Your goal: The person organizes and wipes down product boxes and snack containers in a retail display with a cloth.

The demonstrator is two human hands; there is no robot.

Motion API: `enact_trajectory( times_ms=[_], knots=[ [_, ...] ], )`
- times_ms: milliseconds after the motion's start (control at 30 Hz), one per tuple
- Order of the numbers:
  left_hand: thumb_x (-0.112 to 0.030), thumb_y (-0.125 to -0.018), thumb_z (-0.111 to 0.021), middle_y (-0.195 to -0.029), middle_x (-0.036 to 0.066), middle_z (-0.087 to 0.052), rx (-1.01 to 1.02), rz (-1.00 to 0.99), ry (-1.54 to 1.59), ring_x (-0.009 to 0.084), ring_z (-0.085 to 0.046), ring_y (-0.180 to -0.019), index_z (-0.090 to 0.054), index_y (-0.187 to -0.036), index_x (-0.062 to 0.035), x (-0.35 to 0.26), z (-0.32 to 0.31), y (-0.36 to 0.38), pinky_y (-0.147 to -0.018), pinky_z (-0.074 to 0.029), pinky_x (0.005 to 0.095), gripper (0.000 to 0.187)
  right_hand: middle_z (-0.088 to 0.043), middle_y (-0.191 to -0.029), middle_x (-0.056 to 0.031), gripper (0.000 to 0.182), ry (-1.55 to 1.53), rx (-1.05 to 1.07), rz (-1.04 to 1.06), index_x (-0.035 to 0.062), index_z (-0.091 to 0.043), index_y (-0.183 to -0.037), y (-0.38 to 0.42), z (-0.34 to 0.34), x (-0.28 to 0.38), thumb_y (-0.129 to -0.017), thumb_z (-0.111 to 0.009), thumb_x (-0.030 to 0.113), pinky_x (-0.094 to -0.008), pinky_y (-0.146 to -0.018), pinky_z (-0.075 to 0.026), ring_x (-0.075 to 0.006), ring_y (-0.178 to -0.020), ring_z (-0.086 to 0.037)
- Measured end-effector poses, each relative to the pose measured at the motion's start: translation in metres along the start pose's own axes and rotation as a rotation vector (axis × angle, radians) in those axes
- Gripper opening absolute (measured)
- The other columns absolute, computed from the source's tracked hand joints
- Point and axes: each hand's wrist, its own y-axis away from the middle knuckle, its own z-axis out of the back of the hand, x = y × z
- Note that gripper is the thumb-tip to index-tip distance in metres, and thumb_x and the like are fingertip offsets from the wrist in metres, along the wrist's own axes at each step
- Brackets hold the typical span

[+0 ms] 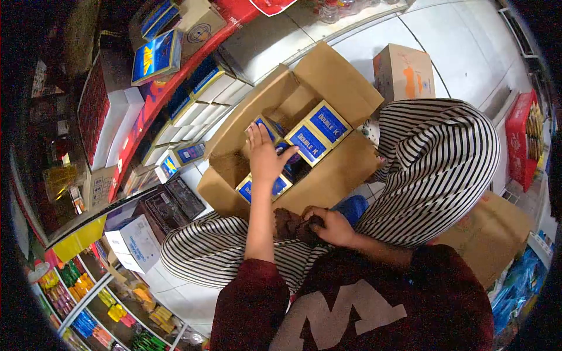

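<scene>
An open cardboard box (275, 206) stands on the floor between the person's legs. Inside it lie several blue and cream boxes, among them a "DOUBLE K" box (308, 144) at the right. My left hand (266, 155) reaches into the carton, fingers spread, over a blue box near its middle; the fingertips rest on or just above it. Near my lap, my right hand (331, 226) is closed on a dark brown cloth (293, 226) at the carton's near edge.
At the left, stacked small boxes (193, 108) fill a red-edged shelf. A smaller carton (404, 73) stands beyond my right knee. A dark crate (170, 205) and a white box (134, 244) are at the lower left, and a red container (521, 140) is far right.
</scene>
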Motion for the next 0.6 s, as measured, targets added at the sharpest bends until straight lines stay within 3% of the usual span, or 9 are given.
enact_trajectory(
  times_ms=[100, 133, 233, 267, 367, 400, 433, 533, 600],
  knots=[
    [-0.049, -0.063, -0.067, -0.130, 0.035, -0.020, -0.012, 0.049, 0.163, 0.0400, -0.015, -0.127, -0.026, -0.126, 0.0092, 0.005, 0.005, -0.002, -0.103, -0.016, 0.0431, 0.095, -0.056, -0.102, -0.0091, 0.021, 0.019, 0.016, -0.048, 0.0139, -0.052, -0.094, -0.002, 0.001, 0.002, -0.074, -0.055, 0.015, -0.0400, -0.080, -0.044, -0.0315, -0.092, -0.055],
    [-0.043, -0.062, -0.071, -0.123, 0.034, -0.033, -0.160, 0.057, 0.002, 0.0397, -0.032, -0.119, -0.035, -0.120, 0.0026, 0.002, 0.003, -0.002, -0.098, -0.027, 0.0415, 0.083, -0.057, -0.101, -0.0093, 0.020, 0.035, 0.027, -0.083, 0.0135, -0.052, -0.094, -0.003, 0.001, 0.003, -0.074, -0.055, 0.015, -0.0400, -0.080, -0.044, -0.0315, -0.091, -0.055],
    [-0.040, -0.061, -0.073, -0.108, 0.029, -0.048, -0.098, 0.297, 0.383, 0.0377, -0.049, -0.101, -0.040, -0.112, -0.0013, -0.006, 0.017, -0.011, -0.085, -0.039, 0.0405, 0.072, -0.057, -0.097, -0.0096, 0.020, 0.109, 0.013, -0.122, 0.0132, -0.052, -0.094, -0.001, 0.002, 0.008, -0.074, -0.053, 0.014, -0.0395, -0.079, -0.044, -0.0317, -0.089, -0.056],
    [-0.038, -0.062, -0.073, -0.094, 0.023, -0.055, -0.208, 0.235, 0.390, 0.0354, -0.056, -0.084, -0.041, -0.106, -0.0031, 0.004, 0.002, -0.012, -0.075, -0.043, 0.0396, 0.065, -0.058, -0.097, -0.0096, 0.020, 0.080, 0.009, -0.081, 0.0126, -0.052, -0.094, 0.000, 0.003, 0.008, -0.074, -0.053, 0.014, -0.0394, -0.079, -0.044, -0.0318, -0.089, -0.055],
    [-0.038, -0.063, -0.071, -0.090, 0.022, -0.056, -0.047, 0.463, 0.785, 0.0350, -0.055, -0.087, -0.041, -0.106, -0.0046, -0.007, 0.008, -0.011, -0.077, -0.043, 0.0388, 0.062, -0.058, -0.096, -0.0097, 0.020, 0.023, 0.025, -0.053, 0.0103, -0.052, -0.092, -0.003, 0.008, 0.013, -0.073, -0.052, 0.011, -0.0384, -0.079, -0.044, -0.0310, -0.090, -0.055],
    [-0.033, -0.062, -0.071, -0.086, 0.022, -0.057, -0.194, 0.408, 0.555, 0.0356, -0.055, -0.084, -0.041, -0.109, -0.0054, -0.006, 0.001, -0.011, -0.076, -0.043, 0.0389, 0.063, -0.058, -0.095, -0.0097, 0.020, 0.024, 0.040, -0.110, 0.0092, -0.052, -0.092, -0.003, 0.011, 0.021, -0.072, -0.052, 0.010, -0.0378, -0.079, -0.043, -0.0302, -0.090, -0.055],
    [-0.033, -0.060, -0.071, -0.086, 0.022, -0.057, -0.213, 0.420, 0.531, 0.0358, -0.055, -0.083, -0.042, -0.109, -0.0055, -0.002, -0.003, -0.010, -0.076, -0.043, 0.0392, 0.063, -0.058, -0.095, -0.0096, 0.020, 0.024, 0.053, -0.168, 0.0082, -0.052, -0.091, -0.002, 0.011, 0.026, -0.071, -0.052, 0.008, -0.0372, -0.079, -0.043, -0.0293, -0.090, -0.055],
    [-0.029, -0.053, -0.074, -0.086, 0.020, -0.059, -0.331, 0.472, 0.501, 0.0353, -0.057, -0.080, -0.051, -0.105, -0.0051, -0.007, -0.006, -0.006, -0.076, -0.044, 0.0398, 0.062, -0.058, -0.096, -0.0092, 0.023, -0.072, 0.020, -0.033, 0.0057, -0.053, -0.089, -0.003, 0.004, 0.009, -0.067, -0.051, 0.003, -0.0347, -0.083, -0.041, -0.0259, -0.093, -0.054],
    [-0.025, -0.050, -0.076, -0.084, 0.015, -0.061, -0.438, 0.397, 0.534, 0.0273, -0.059, -0.078, -0.054, -0.098, -0.0057, -0.020, 0.004, 0.004, -0.073, -0.046, 0.0353, 0.056, -0.058, -0.097, -0.0096, 0.025, -0.052, 0.008, 0.002, 0.0050, -0.053, -0.089, -0.005, 0.002, 0.005, -0.065, -0.051, 0.000, -0.0334, -0.086, -0.040, -0.0247, -0.095, -0.054]
  ],
)
